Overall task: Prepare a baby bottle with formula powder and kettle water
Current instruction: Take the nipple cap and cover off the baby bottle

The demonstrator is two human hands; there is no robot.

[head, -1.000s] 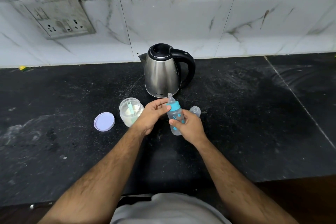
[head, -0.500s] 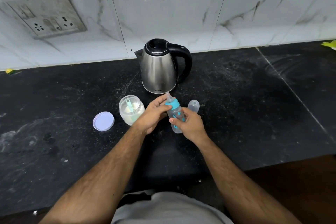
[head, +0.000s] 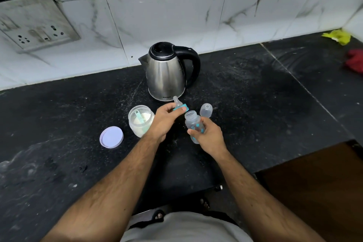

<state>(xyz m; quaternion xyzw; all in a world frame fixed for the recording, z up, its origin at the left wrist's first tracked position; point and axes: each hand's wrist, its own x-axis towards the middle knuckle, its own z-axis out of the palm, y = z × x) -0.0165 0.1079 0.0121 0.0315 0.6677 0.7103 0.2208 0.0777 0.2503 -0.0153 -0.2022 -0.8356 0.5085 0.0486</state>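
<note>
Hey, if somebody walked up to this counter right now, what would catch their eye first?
Probably the steel kettle standing at the back against the tiled wall. Just in front, the left hand holds the teal nipple ring off the open baby bottle gripped by the right hand.

- The teal nipple ring [head: 179, 106] is now sitting off the baby bottle [head: 194, 126], pinched in the left hand [head: 164, 122] just up-left of the open neck.
- The right hand [head: 209, 137] is holding the bottle tilted, mouth uncovered.
- Yellow and red cloths are showing at the frame's upper right.
</note>
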